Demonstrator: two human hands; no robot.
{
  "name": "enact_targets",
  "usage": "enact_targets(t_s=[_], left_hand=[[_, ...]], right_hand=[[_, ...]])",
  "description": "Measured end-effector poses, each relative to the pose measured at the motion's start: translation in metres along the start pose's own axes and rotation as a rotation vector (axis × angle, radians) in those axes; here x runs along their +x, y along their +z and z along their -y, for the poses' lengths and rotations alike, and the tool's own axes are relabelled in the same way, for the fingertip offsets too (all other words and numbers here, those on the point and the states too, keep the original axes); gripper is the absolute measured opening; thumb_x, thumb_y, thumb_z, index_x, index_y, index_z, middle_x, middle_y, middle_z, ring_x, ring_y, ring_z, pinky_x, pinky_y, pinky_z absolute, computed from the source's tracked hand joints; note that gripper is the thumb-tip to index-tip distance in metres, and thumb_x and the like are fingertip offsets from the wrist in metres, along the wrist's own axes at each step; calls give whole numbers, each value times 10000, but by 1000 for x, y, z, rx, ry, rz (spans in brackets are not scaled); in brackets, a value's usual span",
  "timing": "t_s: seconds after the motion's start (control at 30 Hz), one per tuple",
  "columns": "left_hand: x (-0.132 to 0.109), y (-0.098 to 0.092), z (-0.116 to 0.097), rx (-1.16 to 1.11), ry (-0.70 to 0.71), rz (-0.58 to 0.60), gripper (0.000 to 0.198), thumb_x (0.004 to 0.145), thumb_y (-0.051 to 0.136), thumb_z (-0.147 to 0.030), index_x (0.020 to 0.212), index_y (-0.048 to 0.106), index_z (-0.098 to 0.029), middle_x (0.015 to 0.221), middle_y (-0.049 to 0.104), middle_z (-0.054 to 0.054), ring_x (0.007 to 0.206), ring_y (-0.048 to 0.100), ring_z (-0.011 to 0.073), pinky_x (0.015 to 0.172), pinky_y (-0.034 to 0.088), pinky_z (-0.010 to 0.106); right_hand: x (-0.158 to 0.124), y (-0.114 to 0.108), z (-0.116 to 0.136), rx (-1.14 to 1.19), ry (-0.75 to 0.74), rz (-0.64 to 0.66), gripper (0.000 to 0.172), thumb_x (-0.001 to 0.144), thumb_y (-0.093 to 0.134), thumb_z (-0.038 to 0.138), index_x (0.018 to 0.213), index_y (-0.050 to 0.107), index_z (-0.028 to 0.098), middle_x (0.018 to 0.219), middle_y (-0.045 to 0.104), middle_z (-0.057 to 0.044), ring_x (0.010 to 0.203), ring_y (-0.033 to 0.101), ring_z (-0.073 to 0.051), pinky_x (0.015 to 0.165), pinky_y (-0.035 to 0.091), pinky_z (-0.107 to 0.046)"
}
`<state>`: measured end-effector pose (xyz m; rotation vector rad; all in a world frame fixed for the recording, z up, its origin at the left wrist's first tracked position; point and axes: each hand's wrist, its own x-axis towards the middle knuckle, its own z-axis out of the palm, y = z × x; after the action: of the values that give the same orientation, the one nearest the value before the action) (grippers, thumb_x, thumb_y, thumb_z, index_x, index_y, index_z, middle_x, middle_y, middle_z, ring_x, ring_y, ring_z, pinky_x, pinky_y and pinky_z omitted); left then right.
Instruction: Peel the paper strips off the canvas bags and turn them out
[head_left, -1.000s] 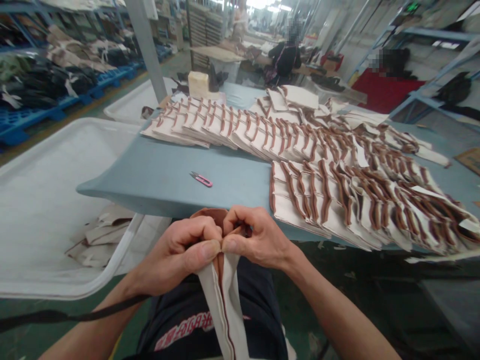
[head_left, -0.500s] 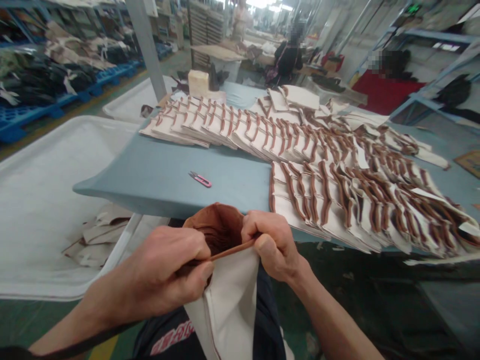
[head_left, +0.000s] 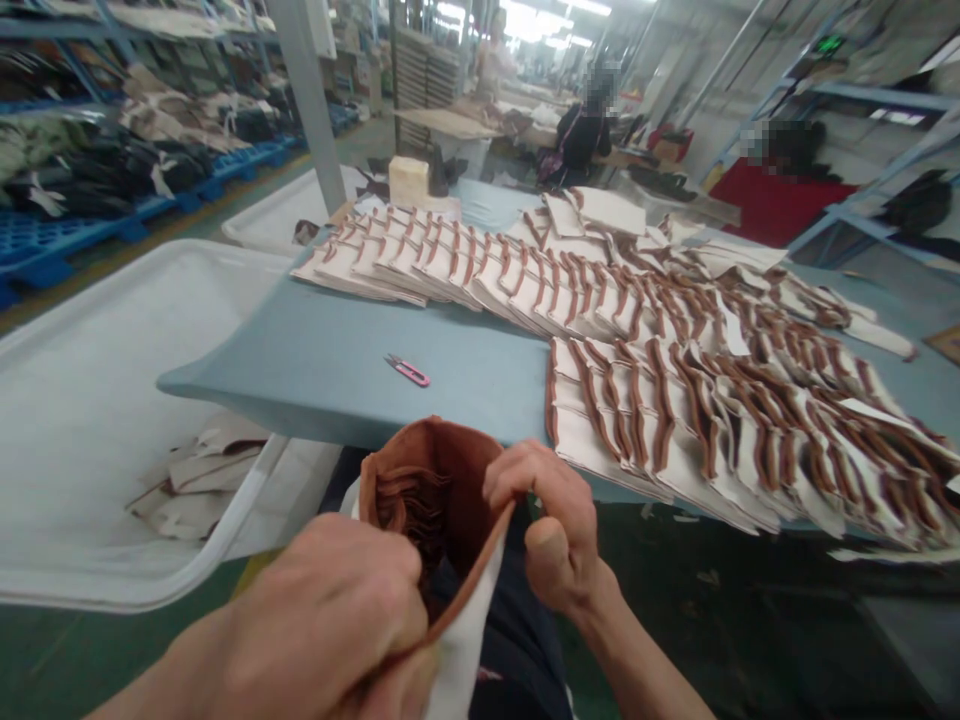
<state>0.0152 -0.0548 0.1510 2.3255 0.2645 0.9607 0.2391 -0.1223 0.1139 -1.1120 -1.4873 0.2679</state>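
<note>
A white fabric piece with a brown lining (head_left: 465, 440) is held up in front of the body, its mouth open and gathered brown folds visible inside. My left hand (head_left: 337, 610) is closed on its near rim, at the lower left. At the right side of the rim, my right hand (head_left: 551, 520) grips the edge with its fingers, the thumb a little apart. Beyond the hands, pink thread snips (head_left: 409, 371) lie on the blue-covered table (head_left: 330, 340).
Rows of overlapping white pieces with brown edges (head_left: 645, 400) cover the table's middle and right. A white bin (head_left: 97, 330) holding fabric pieces stands at left. Blue pallets with dark bundles are behind it. A person in dark clothes (head_left: 581, 140) is farther back.
My left hand has moved down and nearer the camera, pulling the near rim with it. The fabric's mouth is wider, showing more lining. My right hand has shifted slightly right and down, its thumb now away from the rim.
</note>
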Motion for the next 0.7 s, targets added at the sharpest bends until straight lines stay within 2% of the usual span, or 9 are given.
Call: enact_targets(t_s=[0.03, 0.07, 0.13, 0.2, 0.3, 0.43, 0.53, 0.7], left_hand=[[5, -1, 6, -66, 23, 28, 246, 982, 603, -154, 800, 475, -258, 585, 485, -80, 487, 427, 128, 554, 347, 318], [10, -3, 14, -98, -22, 14, 271, 974, 609, -128, 776, 468, -249, 578, 477, -89, 480, 404, 113, 540, 326, 297], [15, -6, 29, -222, -220, -58, 322, 993, 604, -200, 701, 473, -234, 564, 479, -74, 486, 408, 108, 515, 296, 269], [12, -9, 43, -325, -466, -165, 411, 991, 640, -354, 640, 464, -230, 562, 479, -55, 508, 415, 118, 518, 312, 255], [-1, -11, 57, -350, -628, -273, 485, 991, 637, -521, 648, 444, -237, 588, 462, -48, 533, 392, 124, 509, 320, 238], [-16, -10, 65, -384, -677, -325, 547, 980, 642, -637, 662, 444, -239, 587, 469, -40, 543, 397, 130, 507, 319, 235], [-18, -7, 66, -448, -671, -341, 618, 953, 652, -739, 662, 419, -247, 575, 490, -35, 538, 430, 138, 523, 357, 250], [-12, 1, 54, -540, -626, -320, 650, 977, 689, -750, 661, 470, -225, 606, 531, -26, 559, 466, 130, 565, 387, 252]], right_hand=[[-1, 3, -2, -30, 54, -12, 549, 1166, 425, 654, 944, 682, 223, 928, 758, -85, 837, 712, -230, 747, 540, -368], [-2, 6, -4, -54, 114, -31, 524, 1163, 436, 646, 1028, 700, 214, 1065, 776, -117, 947, 728, -246, 768, 554, -366], [-7, 13, -10, -64, 230, -61, 455, 1158, 465, 593, 1125, 706, 208, 1256, 759, -149, 1098, 727, -263, 779, 571, -349], [-12, 19, -14, -33, 312, -61, 373, 1146, 503, 521, 1123, 711, 213, 1291, 758, -143, 1144, 729, -264, 789, 584, -334], [-18, 25, -18, 28, 372, -35, 283, 1114, 563, 447, 1062, 725, 220, 1247, 782, -125, 1112, 746, -257, 779, 602, -314], [-23, 24, -18, 51, 410, -36, 243, 1063, 653, 439, 983, 737, 226, 1220, 805, -125, 1106, 762, -272, 752, 614, -304], [-25, 23, -13, 42, 448, 0, 204, 1030, 676, 400, 949, 749, 228, 1158, 831, -110, 1070, 778, -269, 746, 608, -297], [-14, 22, 8, 97, 499, 218, 153, 980, 673, 337, 972, 784, 232, 966, 830, -51, 886, 779, -222, 776, 614, -298]])
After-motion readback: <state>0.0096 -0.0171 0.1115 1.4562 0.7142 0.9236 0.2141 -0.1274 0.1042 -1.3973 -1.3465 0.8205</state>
